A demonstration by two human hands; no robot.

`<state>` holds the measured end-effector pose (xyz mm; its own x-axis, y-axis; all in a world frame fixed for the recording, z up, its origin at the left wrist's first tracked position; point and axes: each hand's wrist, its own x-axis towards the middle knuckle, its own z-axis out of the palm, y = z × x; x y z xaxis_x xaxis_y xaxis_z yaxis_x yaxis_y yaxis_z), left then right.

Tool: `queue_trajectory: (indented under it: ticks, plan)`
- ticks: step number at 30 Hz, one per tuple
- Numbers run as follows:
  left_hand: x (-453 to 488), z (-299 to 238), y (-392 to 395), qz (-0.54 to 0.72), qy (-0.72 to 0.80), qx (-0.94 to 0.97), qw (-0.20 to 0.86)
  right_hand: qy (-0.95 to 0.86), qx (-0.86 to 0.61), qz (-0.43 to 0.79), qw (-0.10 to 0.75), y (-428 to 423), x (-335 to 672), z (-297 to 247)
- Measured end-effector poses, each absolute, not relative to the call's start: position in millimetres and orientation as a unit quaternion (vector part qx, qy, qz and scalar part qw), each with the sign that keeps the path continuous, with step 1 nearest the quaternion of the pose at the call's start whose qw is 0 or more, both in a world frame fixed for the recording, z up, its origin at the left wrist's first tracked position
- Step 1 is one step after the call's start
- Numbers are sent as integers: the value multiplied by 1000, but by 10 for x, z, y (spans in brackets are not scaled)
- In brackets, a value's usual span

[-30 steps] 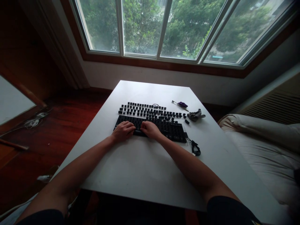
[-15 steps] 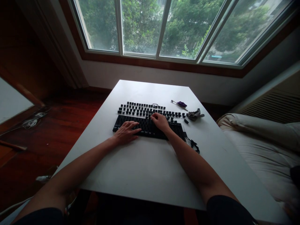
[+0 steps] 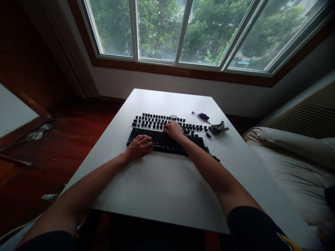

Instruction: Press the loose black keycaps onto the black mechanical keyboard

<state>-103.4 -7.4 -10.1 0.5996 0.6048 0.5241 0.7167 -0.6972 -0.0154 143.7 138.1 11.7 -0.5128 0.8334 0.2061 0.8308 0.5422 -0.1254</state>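
A black keyboard [image 3: 159,141] lies on the white table [image 3: 162,188]. Beyond it, several loose black keycaps [image 3: 149,121] are laid out in rows. My left hand [image 3: 139,146] rests on the keyboard's front left part, its fingers curled down onto it. My right hand [image 3: 173,130] reaches over the keyboard's far edge to the keycap rows. Its fingertips are bunched together among the caps, and what they pinch is too small to make out.
A purple-headed brush [image 3: 202,116] and a crumpled grey cloth [image 3: 218,128] lie to the right of the keycaps. A black cable [image 3: 216,159] trails from the keyboard's right end. A pale cushion [image 3: 293,153] borders the table on the right, with a window behind.
My right hand left the keyboard's front row and moved up to the loose keycaps, then shifted slightly left. My left hand's fingers spread out, then curled again on the keyboard.
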Motion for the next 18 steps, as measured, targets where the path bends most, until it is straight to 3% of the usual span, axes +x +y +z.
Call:
queue_trajectory:
  ticks: [4, 8, 12, 18]
  plan:
    - [-1061, -88, -53, -275, -400, -866, 120, -873, -477, 12, 102, 1433, 1368, 175]
    - [-1053, -83, -46, -275, -395, -869, 114, -874, -454, 38, 169, 1355, 1384, 220]
    - [-1035, -85, -43, -266, -386, -876, 116, -869, -416, 115, 242, 1175, 1476, 244]
    - [-1018, -90, -40, -256, -391, -874, 131, -842, -386, 259, 274, 896, 1627, 212]
